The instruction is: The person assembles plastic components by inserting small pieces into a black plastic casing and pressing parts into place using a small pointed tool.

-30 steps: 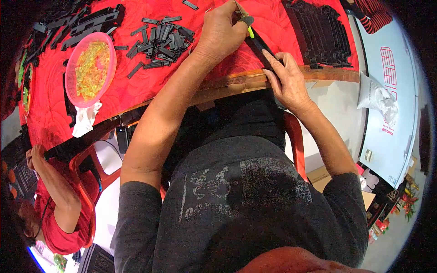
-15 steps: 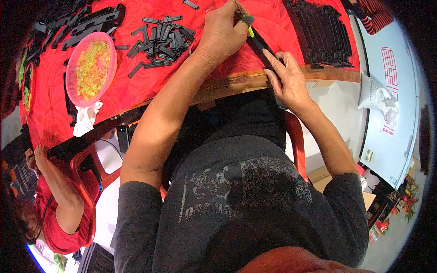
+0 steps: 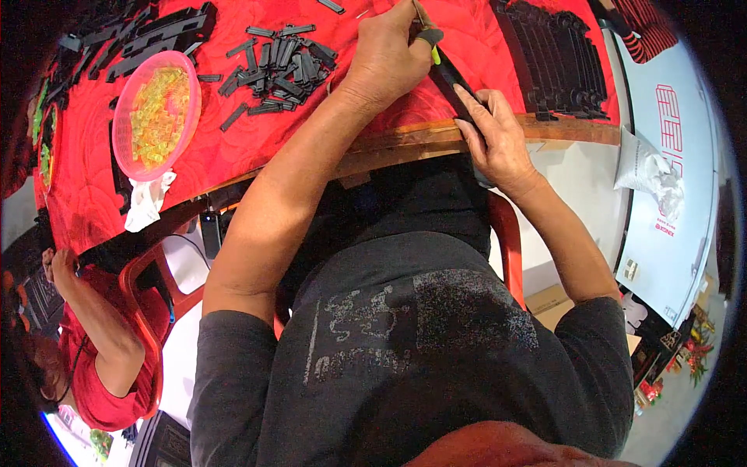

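Observation:
At the top of the view my left hand [image 3: 391, 56] is closed in a pinch. A thin pointed piece [image 3: 421, 12] shows at its fingertips, too small to identify, and something dark grey [image 3: 430, 36] sits at the thumb tip. Just below it a bright yellow-green bit [image 3: 436, 58] meets the end of a long black plastic strip [image 3: 449, 84]. My right hand [image 3: 499, 142] grips this strip by its nearer part, at the table's front edge, fingers along it. The strip slants from the right hand up to the left; its lower end is partly hidden.
Left of my arm lies a pile of short black plastic pieces [image 3: 284, 68]. A pink basket [image 3: 194, 101] holds clear yellow pieces. Long black parts [image 3: 554, 62] are stacked right on the red cloth [image 3: 241, 152]. Another person in red [image 3: 109, 350] sits at left.
Both hands stay on the strip with almost the same grip. The whole scene shifts slightly in the picture. The other person's arm at left has moved a little.

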`<control>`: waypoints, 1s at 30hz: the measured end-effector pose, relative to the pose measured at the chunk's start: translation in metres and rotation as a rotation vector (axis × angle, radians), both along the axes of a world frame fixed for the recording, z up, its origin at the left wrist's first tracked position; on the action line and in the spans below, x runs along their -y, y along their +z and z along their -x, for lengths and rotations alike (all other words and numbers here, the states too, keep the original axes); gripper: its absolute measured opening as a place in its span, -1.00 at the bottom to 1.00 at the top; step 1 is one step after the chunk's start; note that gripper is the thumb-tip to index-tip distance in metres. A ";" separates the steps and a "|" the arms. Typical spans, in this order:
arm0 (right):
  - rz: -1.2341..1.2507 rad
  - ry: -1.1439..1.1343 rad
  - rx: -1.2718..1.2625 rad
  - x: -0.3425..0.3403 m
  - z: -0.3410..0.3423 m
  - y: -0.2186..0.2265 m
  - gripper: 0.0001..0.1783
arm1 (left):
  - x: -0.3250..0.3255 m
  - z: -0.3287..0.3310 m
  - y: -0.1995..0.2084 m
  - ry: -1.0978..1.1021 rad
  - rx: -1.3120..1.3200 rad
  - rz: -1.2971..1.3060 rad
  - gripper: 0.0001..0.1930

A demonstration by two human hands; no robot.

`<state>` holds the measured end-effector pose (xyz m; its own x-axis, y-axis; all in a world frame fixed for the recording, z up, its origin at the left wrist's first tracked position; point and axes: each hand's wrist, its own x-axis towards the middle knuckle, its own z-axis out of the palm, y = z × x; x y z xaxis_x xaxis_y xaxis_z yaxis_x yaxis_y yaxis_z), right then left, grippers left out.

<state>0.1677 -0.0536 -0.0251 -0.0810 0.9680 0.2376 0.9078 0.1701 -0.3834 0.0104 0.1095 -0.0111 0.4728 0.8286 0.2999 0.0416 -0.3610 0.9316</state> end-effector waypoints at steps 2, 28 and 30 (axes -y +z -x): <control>0.001 0.003 -0.004 -0.001 0.001 0.002 -0.45 | -0.003 -0.001 -0.007 -0.015 0.010 0.013 -0.87; -0.051 0.075 -0.021 -0.004 0.000 0.002 -0.43 | 0.002 -0.006 0.005 -0.008 -0.092 0.089 -0.89; -0.033 0.048 -0.035 -0.004 0.001 0.002 -0.44 | 0.005 -0.005 0.000 -0.011 -0.004 0.056 -0.91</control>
